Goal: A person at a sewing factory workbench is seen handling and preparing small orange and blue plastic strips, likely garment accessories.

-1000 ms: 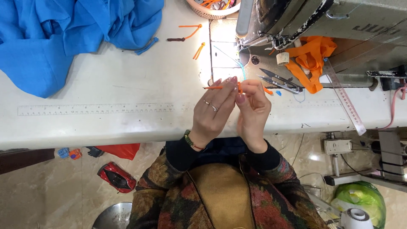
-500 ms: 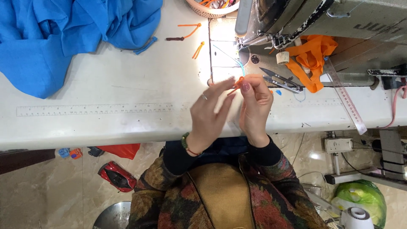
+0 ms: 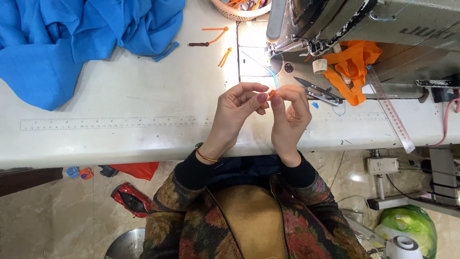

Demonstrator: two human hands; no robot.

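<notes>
Landmark: sewing machine (image 3: pixel 364 29), far right on table (image 3: pixel 120 144). Basket (image 3: pixel 239 9) just left of machine, at far edge. Cloth heap (image 3: pixel 72 43) far left of machine. Thread snips (image 3: pixel 318 92) before machine base. Both hands (image 3: pixel 239 112) (image 3: pixel 290 115) before machine, left of snips, pinching small strip (image 3: pixel 271 94) between them.

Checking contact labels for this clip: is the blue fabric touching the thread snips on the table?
Apart. The head view shows the blue fabric heaped at the table's far left, while the thread snips lie beside the sewing machine, with bare white tabletop between them.
</notes>
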